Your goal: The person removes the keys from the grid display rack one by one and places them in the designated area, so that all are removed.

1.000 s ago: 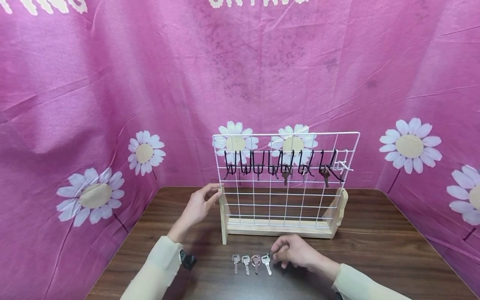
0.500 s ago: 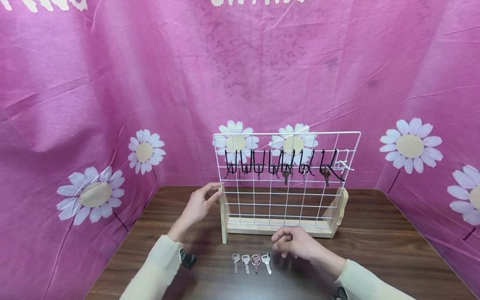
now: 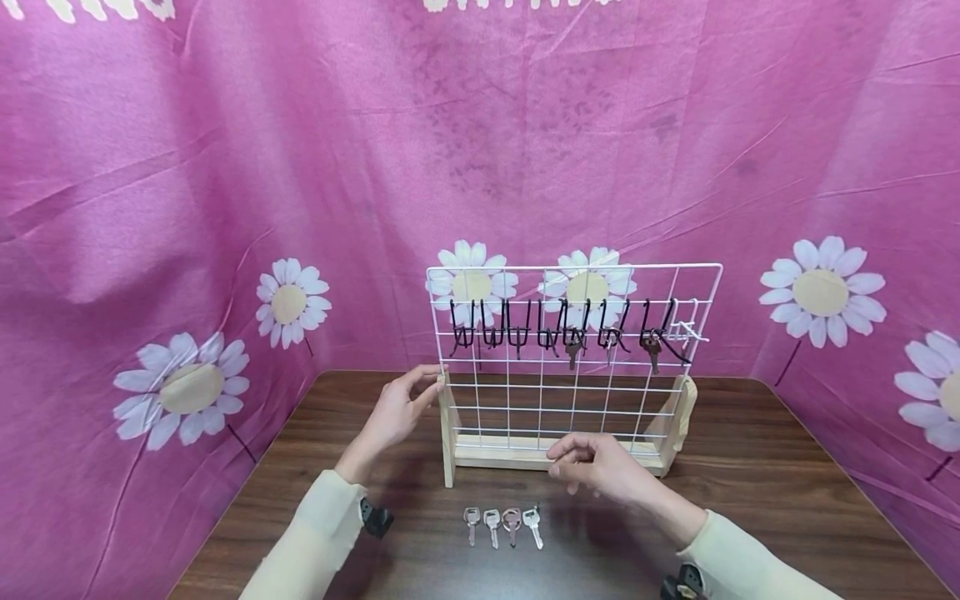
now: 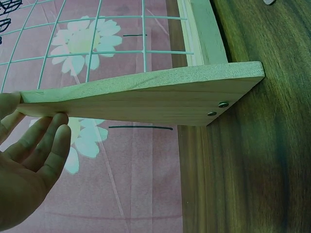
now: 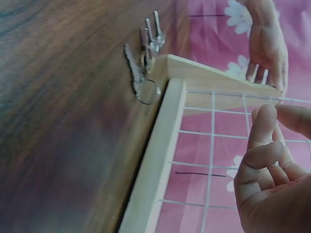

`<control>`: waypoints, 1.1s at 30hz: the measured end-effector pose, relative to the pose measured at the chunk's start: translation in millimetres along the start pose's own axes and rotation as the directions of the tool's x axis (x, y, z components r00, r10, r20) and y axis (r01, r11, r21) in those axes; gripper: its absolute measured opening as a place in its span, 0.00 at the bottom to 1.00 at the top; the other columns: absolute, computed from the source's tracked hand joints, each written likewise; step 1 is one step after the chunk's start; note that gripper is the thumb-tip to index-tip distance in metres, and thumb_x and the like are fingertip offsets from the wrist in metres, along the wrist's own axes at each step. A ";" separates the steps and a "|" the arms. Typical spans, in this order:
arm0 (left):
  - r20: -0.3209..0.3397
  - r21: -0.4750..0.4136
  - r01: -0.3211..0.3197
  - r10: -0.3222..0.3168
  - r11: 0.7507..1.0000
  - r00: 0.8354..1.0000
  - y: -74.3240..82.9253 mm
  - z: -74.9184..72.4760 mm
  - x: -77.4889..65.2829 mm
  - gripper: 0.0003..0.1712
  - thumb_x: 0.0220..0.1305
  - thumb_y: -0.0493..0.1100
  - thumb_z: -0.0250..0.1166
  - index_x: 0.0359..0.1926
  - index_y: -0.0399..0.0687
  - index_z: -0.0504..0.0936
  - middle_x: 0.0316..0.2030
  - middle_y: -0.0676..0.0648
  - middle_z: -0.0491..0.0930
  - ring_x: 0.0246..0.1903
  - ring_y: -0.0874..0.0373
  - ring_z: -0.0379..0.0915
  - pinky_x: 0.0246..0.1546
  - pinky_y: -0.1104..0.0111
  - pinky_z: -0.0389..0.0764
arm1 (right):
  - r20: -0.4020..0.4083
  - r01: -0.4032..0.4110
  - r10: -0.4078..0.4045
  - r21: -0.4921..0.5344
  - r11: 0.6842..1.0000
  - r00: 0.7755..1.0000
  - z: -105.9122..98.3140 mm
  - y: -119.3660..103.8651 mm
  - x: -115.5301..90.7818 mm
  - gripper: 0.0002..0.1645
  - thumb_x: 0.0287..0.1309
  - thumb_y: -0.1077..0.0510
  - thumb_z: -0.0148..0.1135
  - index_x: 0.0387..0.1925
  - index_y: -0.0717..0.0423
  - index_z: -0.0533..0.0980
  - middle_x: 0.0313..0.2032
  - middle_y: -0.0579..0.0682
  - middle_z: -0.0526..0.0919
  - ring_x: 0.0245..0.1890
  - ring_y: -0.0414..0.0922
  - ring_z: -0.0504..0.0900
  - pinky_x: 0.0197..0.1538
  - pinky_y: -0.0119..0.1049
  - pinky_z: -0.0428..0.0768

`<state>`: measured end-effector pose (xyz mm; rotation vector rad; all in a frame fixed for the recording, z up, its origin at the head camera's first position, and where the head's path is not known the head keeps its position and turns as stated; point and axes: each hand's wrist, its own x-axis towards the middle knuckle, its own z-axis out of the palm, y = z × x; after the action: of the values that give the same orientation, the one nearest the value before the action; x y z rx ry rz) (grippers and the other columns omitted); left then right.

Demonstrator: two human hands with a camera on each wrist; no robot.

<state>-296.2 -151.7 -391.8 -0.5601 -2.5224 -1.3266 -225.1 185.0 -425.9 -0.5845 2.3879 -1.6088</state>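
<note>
In the head view my left hand [image 3: 393, 411] grips the upper end of the left wooden side panel [image 4: 141, 97] of a white wire grid rack [image 3: 540, 410]. Its other fingers lie along the panel's outer face. My right hand [image 3: 596, 467] hovers before the rack's wooden base bar [image 3: 495, 456], its fingers loosely bent, thumb and index close together. Nothing shows between them. Below it, several silver keys with rings lie in a row on the table, the rightmost key [image 3: 532, 527] nearest that hand.
Black hooks [image 3: 517, 333] line the upper grid, and a white hook [image 3: 682, 325] sits at the right end. Keys hang from some, including a dark key [image 3: 652, 357]. The brown wooden table [image 3: 750, 500] backs onto a pink daisy-printed cloth [image 3: 375, 167].
My right hand has lifted away from beside the rightmost key, up and slightly right toward the rack's base. The row of keys and my left hand have stayed in place.
</note>
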 end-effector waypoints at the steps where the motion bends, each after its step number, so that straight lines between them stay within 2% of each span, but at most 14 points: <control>1: 0.000 0.002 -0.002 0.002 1.000 1.000 -0.3 0.0 0.1 0.17 0.72 0.47 0.62 0.59 0.54 0.80 0.50 0.45 0.87 0.29 0.61 0.82 0.31 0.67 0.84 | -0.003 0.004 -0.004 0.004 1.000 1.000 -1.1 -2.0 0.0 0.15 0.59 0.57 0.69 0.45 0.62 0.79 0.30 0.47 0.86 0.21 0.40 0.81 0.16 0.27 0.72; 6: 0.000 0.007 -0.009 0.009 1.000 1.000 -1.5 -0.1 0.5 0.19 0.72 0.47 0.61 0.60 0.49 0.80 0.49 0.44 0.87 0.29 0.61 0.82 0.31 0.62 0.85 | -0.030 0.015 -0.015 -0.005 1.000 0.999 -7.1 -11.9 -0.5 0.16 0.60 0.57 0.69 0.46 0.62 0.79 0.31 0.53 0.86 0.22 0.40 0.82 0.16 0.29 0.73; 10: -0.002 0.011 -0.010 0.010 1.000 1.000 -1.4 0.2 0.7 0.18 0.72 0.47 0.62 0.60 0.52 0.80 0.49 0.45 0.87 0.29 0.61 0.82 0.31 0.64 0.84 | -0.051 0.034 -0.034 -0.018 0.999 0.998 -12.8 -18.6 -0.1 0.17 0.60 0.57 0.69 0.46 0.65 0.79 0.32 0.55 0.87 0.22 0.43 0.83 0.16 0.28 0.72; 14: -0.004 0.008 -0.007 0.007 1.000 1.000 -1.8 0.5 1.3 0.18 0.72 0.47 0.62 0.59 0.52 0.80 0.49 0.45 0.87 0.29 0.61 0.82 0.31 0.60 0.85 | -0.070 0.037 -0.040 -0.038 0.999 0.997 -18.8 -25.2 0.3 0.17 0.62 0.55 0.68 0.46 0.63 0.78 0.31 0.54 0.87 0.19 0.40 0.79 0.16 0.27 0.69; 17: -0.002 0.008 -0.007 0.007 1.000 1.000 -1.6 0.5 1.4 0.18 0.72 0.47 0.61 0.60 0.51 0.80 0.50 0.45 0.87 0.29 0.61 0.82 0.30 0.62 0.84 | -0.082 0.041 -0.044 -0.048 0.998 0.996 -22.6 -30.6 0.1 0.17 0.62 0.55 0.68 0.47 0.63 0.78 0.29 0.53 0.86 0.16 0.37 0.74 0.15 0.27 0.66; 20: -0.003 0.009 -0.007 0.007 1.000 1.000 -1.1 0.3 1.2 0.18 0.72 0.47 0.62 0.60 0.53 0.80 0.50 0.45 0.87 0.29 0.61 0.82 0.29 0.68 0.82 | -0.100 0.051 -0.056 -0.050 0.997 0.993 -25.4 -35.1 0.7 0.16 0.62 0.55 0.68 0.46 0.62 0.79 0.27 0.51 0.86 0.15 0.36 0.72 0.15 0.27 0.66; 28: -0.007 0.021 -0.006 0.006 1.000 1.000 -2.5 0.3 1.3 0.18 0.72 0.48 0.61 0.59 0.53 0.80 0.49 0.46 0.87 0.30 0.59 0.82 0.27 0.71 0.79 | -0.157 0.028 -0.033 -0.031 0.999 0.987 -31.3 -43.0 3.4 0.17 0.61 0.54 0.69 0.46 0.60 0.79 0.29 0.46 0.87 0.21 0.39 0.78 0.18 0.29 0.71; 33: -0.001 -0.007 0.011 -0.011 1.000 1.000 -0.7 1.1 1.2 0.18 0.72 0.46 0.62 0.60 0.52 0.80 0.50 0.45 0.87 0.31 0.61 0.82 0.33 0.66 0.85 | -0.185 0.013 -0.016 -0.020 1.000 0.983 -35.3 -48.1 4.4 0.17 0.61 0.53 0.69 0.47 0.58 0.79 0.30 0.45 0.87 0.24 0.41 0.81 0.20 0.31 0.73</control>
<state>-297.6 -150.9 -392.5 -0.5466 -2.5246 -1.3394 -232.4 197.0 -367.7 -0.4750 2.5383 -1.7179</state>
